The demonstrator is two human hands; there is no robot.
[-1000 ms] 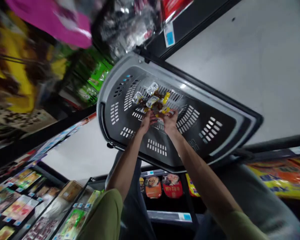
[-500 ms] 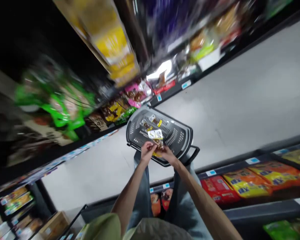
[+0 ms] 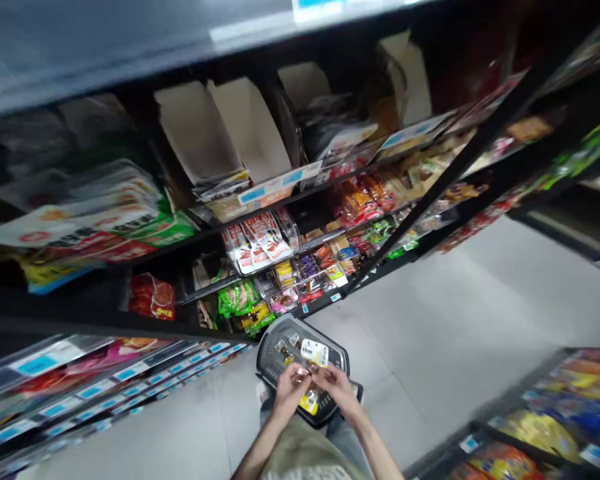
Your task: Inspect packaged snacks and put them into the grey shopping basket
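Observation:
A small snack packet (image 3: 314, 351) with a white printed top is held between both my hands, above a dark grey shopping basket (image 3: 269, 353). My left hand (image 3: 289, 388) pinches the packet's left side and my right hand (image 3: 338, 390) its right side, thumbs and fingertips close together. Between the fingertips the wrapping looks clear with something brown inside. Just below the hands shows a yellow and white piece of packaging (image 3: 309, 402); whether it belongs to the same packet I cannot tell. Other small brown and yellow packets (image 3: 284, 348) lie in the basket, partly hidden.
Beyond the basket stand shelves with several bagged snacks, among them white and red packets (image 3: 263, 237) and green bags (image 3: 239, 298). A dark slanted post (image 3: 430, 193) crosses in front. Pale floor tiles (image 3: 410, 347) stretch to the right, with yellow bags (image 3: 540, 433) on a low shelf.
My view has tilted up, so more upper shelving shows and the basket and hands sit lower in the picture. Both hands remain on the packet over the basket.

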